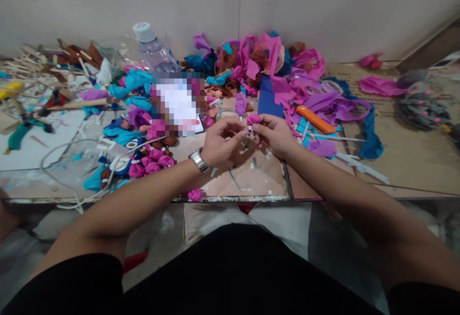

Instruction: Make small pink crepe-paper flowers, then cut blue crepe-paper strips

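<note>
A small pink rosette [253, 119] sits between your two hands above the worktable [247, 176], pinched in the thumb and fingertips of your right hand [276, 135]. Your left hand [223, 139] curves in from the other side, its thumb and forefinger drawn close together just beside the bloom's white base; whether they grip it cannot be told. A metal watch [200, 160] circles your left wrist. Just beyond your right hand lies a flat blue panel [271, 97], and to that hand's right an orange-handled cutter [315, 119] rests near a tangle of purple strips [334, 104]. Left of your left hand, a phone [197, 124] with a blurred-out screen lies near a cluster of finished-looking pink blooms [153, 166] and a white cable [57, 176]. Nearer your body than your left hand, a lone pink bloom [195, 194] rests at the table's edge. Farther off beyond that hand, a clear bottle [156, 54] with a white cap leans before a pale wall [215, 4]; green-handled pliers [19, 135] lie well to its left.
</note>
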The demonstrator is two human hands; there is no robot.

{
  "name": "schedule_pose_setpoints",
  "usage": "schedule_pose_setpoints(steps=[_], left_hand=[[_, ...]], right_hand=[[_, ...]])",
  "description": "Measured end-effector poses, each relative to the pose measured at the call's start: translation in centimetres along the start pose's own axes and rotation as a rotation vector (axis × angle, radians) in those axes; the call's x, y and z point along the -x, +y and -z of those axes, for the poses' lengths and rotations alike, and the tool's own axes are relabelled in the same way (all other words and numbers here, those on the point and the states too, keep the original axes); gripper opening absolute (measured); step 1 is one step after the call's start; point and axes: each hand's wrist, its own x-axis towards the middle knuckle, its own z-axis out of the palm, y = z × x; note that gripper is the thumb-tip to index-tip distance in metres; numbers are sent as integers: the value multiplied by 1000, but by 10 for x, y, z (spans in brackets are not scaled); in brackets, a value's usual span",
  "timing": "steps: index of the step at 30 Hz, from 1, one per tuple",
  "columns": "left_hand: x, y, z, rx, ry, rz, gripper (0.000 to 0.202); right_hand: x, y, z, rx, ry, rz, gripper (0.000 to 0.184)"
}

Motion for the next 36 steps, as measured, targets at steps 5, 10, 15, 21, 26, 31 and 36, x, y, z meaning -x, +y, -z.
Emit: schedule_pose_setpoints(steps=[5, 10, 15, 21, 26, 31, 36], left_hand=[[-4, -1, 5, -90, -53, -140, 17], [-4, 2, 6, -108, -54, -195, 12], [-1, 3, 3, -88, -39, -109, 19], [-1, 4, 4, -121, -53, -100, 21], [0, 3, 6, -101, -71, -78, 23], [0, 2, 5, -126, -54, -79, 20], [-4, 8, 6, -207, -71, -182, 19]], right_hand=[[-1, 0, 1, 14, 3, 15, 35], [-1, -2, 0, 9, 4, 2, 38], [-1, 0, 0, 18, 13, -6, 38], [-1, 2, 1, 42, 16, 1, 38], [-2, 1, 0, 39, 19, 17, 37], [-1, 2, 0, 26, 12, 12, 39], [-1, 3, 2, 64, 5, 4, 39]])
